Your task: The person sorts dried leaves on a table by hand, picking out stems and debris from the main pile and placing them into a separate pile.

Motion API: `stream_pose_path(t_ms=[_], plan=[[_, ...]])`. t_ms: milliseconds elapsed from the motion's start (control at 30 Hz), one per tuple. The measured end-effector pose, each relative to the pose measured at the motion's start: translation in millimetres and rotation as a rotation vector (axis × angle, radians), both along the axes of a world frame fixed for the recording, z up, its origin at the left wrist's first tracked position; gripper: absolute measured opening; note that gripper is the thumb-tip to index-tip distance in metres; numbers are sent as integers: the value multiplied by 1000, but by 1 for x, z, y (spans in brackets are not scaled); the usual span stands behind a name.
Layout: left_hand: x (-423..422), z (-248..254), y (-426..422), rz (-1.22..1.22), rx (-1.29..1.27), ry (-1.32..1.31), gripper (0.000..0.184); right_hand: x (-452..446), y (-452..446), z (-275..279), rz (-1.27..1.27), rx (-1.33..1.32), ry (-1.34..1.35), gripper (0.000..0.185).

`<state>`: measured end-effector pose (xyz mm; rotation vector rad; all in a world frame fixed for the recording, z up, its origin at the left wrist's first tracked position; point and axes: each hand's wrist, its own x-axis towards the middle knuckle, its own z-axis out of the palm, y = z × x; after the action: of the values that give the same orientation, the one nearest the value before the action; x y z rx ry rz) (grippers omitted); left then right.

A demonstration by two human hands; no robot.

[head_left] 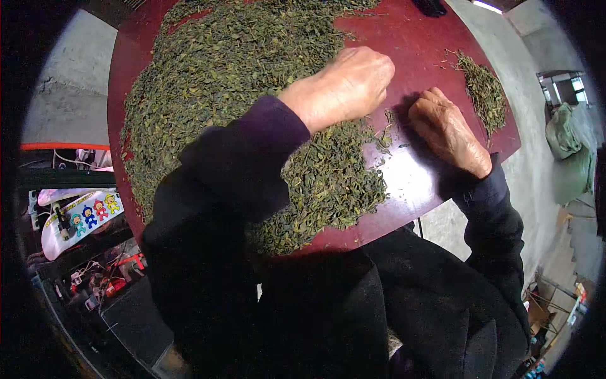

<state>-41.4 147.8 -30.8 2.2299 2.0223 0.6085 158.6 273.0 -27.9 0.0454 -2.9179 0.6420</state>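
A wide layer of dried green leaves point(240, 69), which look like tea leaves, covers much of the dark red table point(404, 38). My left hand point(347, 85) hovers at the right edge of the layer, back of the hand up and fingers curled closed. To its right, my right hand point(448, 132) is closed too, over a shiny bare part of the table. What the fingers of either hand hold, if anything, is hidden. A few loose leaves point(383, 139) lie between the hands. Beyond my right hand sits a small heap of stems and leaves point(485, 93).
A black object point(430, 6) lies at the table's far edge. Left of the table are a white board with cartoon figures point(95, 215) and cluttered red items point(117, 284). A green bag point(565, 132) stands off to the right, past the concrete floor.
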Motion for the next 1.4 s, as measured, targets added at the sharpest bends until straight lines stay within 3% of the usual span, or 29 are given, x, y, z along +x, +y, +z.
stream_pose_path(t_ms=[367, 567, 633, 900, 1267, 1400], plan=[[35, 14, 79, -111, 39, -241, 14, 8, -2, 10, -67, -71, 59, 11], [11, -13, 68, -236, 203, -366, 12, 28, -2, 15, -157, -53, -43, 16], [1, 5, 40, -171, -70, -361, 12, 28, -4, 14, -157, -77, -23, 15], [3, 7, 7, -264, -243, -175, 7, 20, -10, 13, -116, -157, -18, 14], [-3, -4, -1, -257, -193, -293, 7, 8, -6, 18, -13, -43, -77, 17], [4, 5, -1, -269, -248, -163, 10, 2, -4, 14, -2, -24, -91, 11]])
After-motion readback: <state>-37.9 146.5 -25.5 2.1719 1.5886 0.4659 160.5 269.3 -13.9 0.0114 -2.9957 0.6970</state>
